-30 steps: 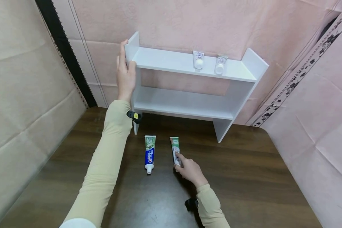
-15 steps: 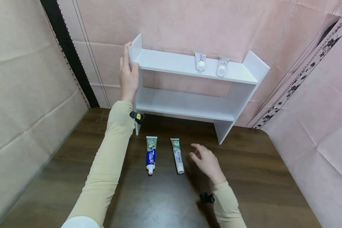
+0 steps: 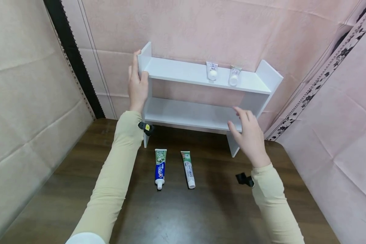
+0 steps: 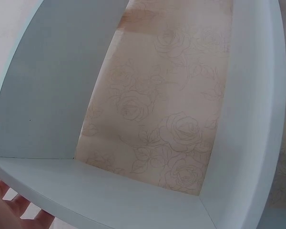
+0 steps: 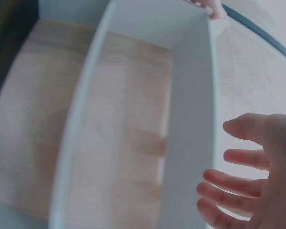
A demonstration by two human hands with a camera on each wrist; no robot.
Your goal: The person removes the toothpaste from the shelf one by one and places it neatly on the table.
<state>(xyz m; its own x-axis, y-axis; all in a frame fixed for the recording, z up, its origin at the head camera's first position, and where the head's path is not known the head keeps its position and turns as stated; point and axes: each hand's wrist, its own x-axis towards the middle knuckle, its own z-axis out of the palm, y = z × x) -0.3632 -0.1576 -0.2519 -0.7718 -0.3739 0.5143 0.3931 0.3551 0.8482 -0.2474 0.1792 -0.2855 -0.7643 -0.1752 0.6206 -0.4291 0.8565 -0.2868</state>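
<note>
My left hand grips the left side panel of a white two-tier shelf; in the left wrist view, fingers show along the panel's outer face. My right hand is raised before the shelf's right side, fingers spread and holding nothing, also seen spread in the right wrist view. On the table lie a blue-and-green toothpaste tube and a slimmer green-and-white toothpaste tube, caps toward me. Two small whitish tubes rest, caps forward, on the upper board's right half.
The shelf stands at the back of the brown wooden table, against a pink patterned cloth wall. Pale cloth hangs along the left and right sides.
My right hand has let go of the green-and-white tube, leaving it on the table, and moved up and right toward the shelf. My left hand keeps its grip on the side panel.
</note>
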